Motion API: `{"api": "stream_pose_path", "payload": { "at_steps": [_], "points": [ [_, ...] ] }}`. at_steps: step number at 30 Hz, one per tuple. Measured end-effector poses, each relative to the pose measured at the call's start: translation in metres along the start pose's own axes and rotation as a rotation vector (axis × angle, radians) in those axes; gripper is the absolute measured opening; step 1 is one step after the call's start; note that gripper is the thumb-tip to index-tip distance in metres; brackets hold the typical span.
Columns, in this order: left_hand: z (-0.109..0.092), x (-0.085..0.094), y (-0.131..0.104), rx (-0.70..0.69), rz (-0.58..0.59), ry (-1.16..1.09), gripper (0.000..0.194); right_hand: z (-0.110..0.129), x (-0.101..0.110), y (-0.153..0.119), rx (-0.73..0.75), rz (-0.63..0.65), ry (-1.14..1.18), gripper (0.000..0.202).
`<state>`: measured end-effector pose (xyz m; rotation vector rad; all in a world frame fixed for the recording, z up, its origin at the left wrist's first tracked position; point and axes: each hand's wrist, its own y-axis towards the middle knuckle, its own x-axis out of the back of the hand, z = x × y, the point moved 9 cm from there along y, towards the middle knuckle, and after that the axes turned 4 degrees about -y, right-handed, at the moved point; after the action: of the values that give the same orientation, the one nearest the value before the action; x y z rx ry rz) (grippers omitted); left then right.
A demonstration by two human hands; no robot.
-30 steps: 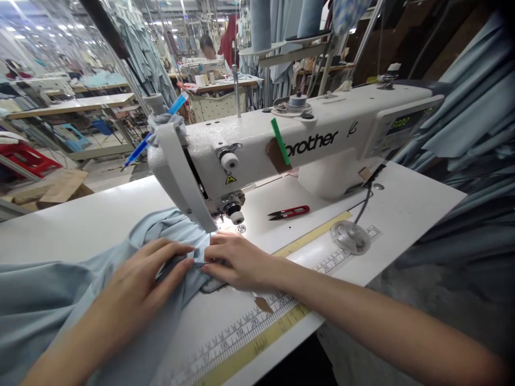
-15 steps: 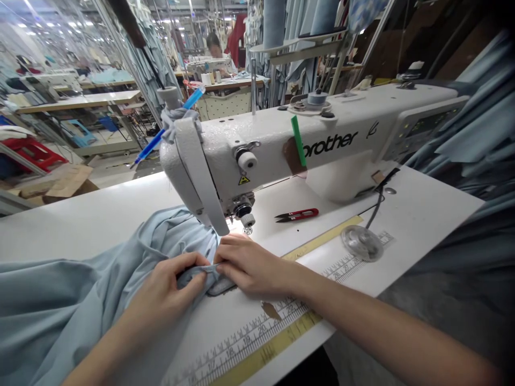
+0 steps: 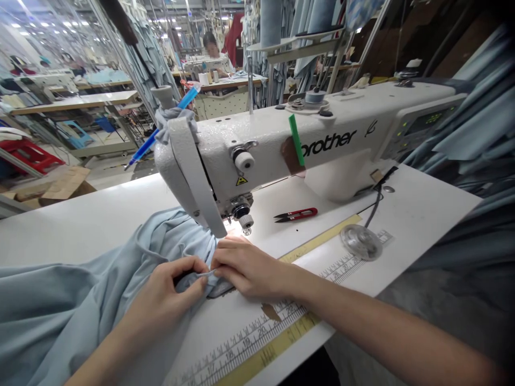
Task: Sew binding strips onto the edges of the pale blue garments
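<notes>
Light blue fabric [image 3: 100,273] lies bunched across the left of the table and runs up to the head of a white sewing machine [image 3: 265,145]. My left hand [image 3: 171,289] pinches a folded edge of this fabric between thumb and fingers, just in front of the machine's needle area. Close beside it, my right hand [image 3: 245,265] is closed on the same edge, its fingers almost meeting the left ones. The fabric's far end passes under the machine head, where the needle and presser foot are mostly hidden behind the head and my right hand.
Red-handled thread snips [image 3: 298,214] lie on the table [image 3: 434,203] behind my right hand. A clear round disc [image 3: 361,242] rests near a printed ruler strip [image 3: 245,340]. A blue pen [image 3: 140,150] is tied to the machine head. Another person [image 3: 211,48] sits at a far workstation.
Both hands keep hold of the fabric edge, and the right fingers have shifted slightly left. The view has moved slightly, and the machine's display digits now show more clearly.
</notes>
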<state>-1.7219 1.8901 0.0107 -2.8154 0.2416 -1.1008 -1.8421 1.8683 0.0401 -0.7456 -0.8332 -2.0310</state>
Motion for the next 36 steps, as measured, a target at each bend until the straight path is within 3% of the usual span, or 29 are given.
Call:
{"api": "stream_pose_path", "payload": {
  "at_steps": [5,11,16,19,22,24,26,28,30,36],
  "points": [
    [0.001,0.001,-0.002,0.008,0.036,-0.042,0.029,-0.002,0.0,-0.002,0.001,-0.011,-0.014,0.018],
    [0.001,-0.003,0.001,0.042,0.056,-0.05,0.041,-0.003,-0.002,0.0,0.006,-0.013,-0.068,0.015],
    [0.004,-0.003,0.001,0.045,0.059,-0.074,0.031,0.003,-0.001,-0.001,0.001,0.006,-0.154,0.01],
    [0.008,-0.001,-0.001,0.05,0.064,-0.086,0.034,-0.012,0.017,-0.021,-0.109,-0.008,-0.411,0.013],
    [0.011,0.001,-0.004,0.048,0.057,-0.082,0.036,-0.052,0.058,-0.057,-0.361,-0.108,-0.68,0.033],
    [0.013,0.002,-0.004,0.047,0.047,-0.076,0.035,-0.076,0.079,-0.077,-0.465,-0.142,-0.761,0.042],
    [0.013,0.003,-0.004,0.045,0.04,-0.076,0.034,-0.089,0.087,-0.087,-0.493,-0.133,-0.809,0.042],
    [0.012,0.003,-0.003,0.042,0.04,-0.08,0.035,-0.086,0.084,-0.086,-0.47,-0.121,-0.825,0.04],
    [0.011,0.003,-0.001,0.04,0.051,-0.093,0.036,-0.068,0.072,-0.079,-0.419,-0.115,-0.814,0.039],
    [0.008,0.001,0.0,0.023,0.091,-0.15,0.039,0.002,0.007,-0.046,-0.098,-0.035,-0.692,0.018]
  ]
}}
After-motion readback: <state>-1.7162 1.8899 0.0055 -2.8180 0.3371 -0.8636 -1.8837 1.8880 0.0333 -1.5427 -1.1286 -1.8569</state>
